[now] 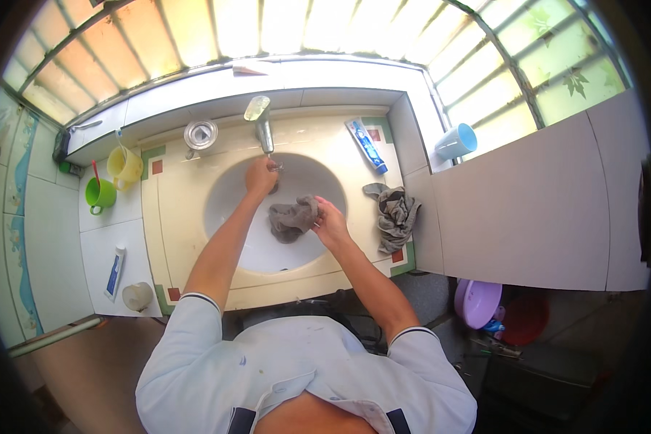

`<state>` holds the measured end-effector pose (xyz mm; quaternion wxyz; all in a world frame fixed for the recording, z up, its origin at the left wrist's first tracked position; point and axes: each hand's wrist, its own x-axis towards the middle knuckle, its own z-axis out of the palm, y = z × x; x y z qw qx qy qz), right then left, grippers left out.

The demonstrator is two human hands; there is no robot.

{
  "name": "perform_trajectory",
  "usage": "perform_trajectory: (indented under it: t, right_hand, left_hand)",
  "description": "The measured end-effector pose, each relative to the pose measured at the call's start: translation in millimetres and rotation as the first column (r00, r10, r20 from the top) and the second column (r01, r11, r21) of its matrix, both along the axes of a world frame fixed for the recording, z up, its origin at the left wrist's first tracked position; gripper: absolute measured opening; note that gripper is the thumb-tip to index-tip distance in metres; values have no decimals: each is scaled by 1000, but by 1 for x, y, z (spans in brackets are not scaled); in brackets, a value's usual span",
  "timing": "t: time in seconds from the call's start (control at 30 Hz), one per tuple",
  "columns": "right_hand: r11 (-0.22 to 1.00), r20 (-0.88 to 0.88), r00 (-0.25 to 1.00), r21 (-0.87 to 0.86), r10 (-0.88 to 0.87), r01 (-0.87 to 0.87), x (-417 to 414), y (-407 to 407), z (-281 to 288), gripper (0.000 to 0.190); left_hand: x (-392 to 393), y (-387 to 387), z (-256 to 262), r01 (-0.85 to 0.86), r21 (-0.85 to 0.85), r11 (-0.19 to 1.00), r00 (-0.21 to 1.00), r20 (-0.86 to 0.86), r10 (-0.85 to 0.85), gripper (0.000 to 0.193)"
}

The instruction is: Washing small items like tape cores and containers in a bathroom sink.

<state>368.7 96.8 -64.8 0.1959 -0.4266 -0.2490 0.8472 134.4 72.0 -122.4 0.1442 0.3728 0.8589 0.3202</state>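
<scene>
My right hand (329,221) grips the edge of a wet grey cloth (290,221), which hangs over the white oval sink basin (274,259). Below the spout of the metal faucet (264,130) is my left hand (261,177), its fingers curled near a little water or something clear and shiny; whether it holds anything cannot be told. A second grey cloth (397,217) lies bunched on the cream counter, right of the basin. Behind it on the counter is a blue and white toothpaste tube (367,146).
Left of the basin are a clear glass mug (200,135), a yellow mug (126,165), a green mug (101,194), another tube (115,273) and a frosted cup (138,297). A blue cup (457,144) lies on the right ledge. Purple basin (478,302) at lower right.
</scene>
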Motion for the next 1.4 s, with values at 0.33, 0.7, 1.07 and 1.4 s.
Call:
perform_trajectory:
  t: [0.33, 0.7, 1.07, 1.4]
  right_hand:
    - [404, 758, 595, 473, 267, -783, 6, 18, -37, 36]
    - [143, 693, 700, 686, 170, -714, -69, 41, 13, 30]
    - [238, 245, 962, 934, 123, -268, -138, 43, 114, 31]
    - [404, 333, 933, 841, 136, -359, -82, 32, 66, 29]
  left_hand:
    - [12, -72, -35, -382, -10, 924, 13, 1000, 16, 21]
    - [11, -127, -87, -360, -105, 927, 586, 747, 313, 27]
    - [13, -148, -72, -201, -125, 971, 954, 198, 223, 33]
    - [-94, -108, 102, -320, 474, 820, 759, -390, 522, 38]
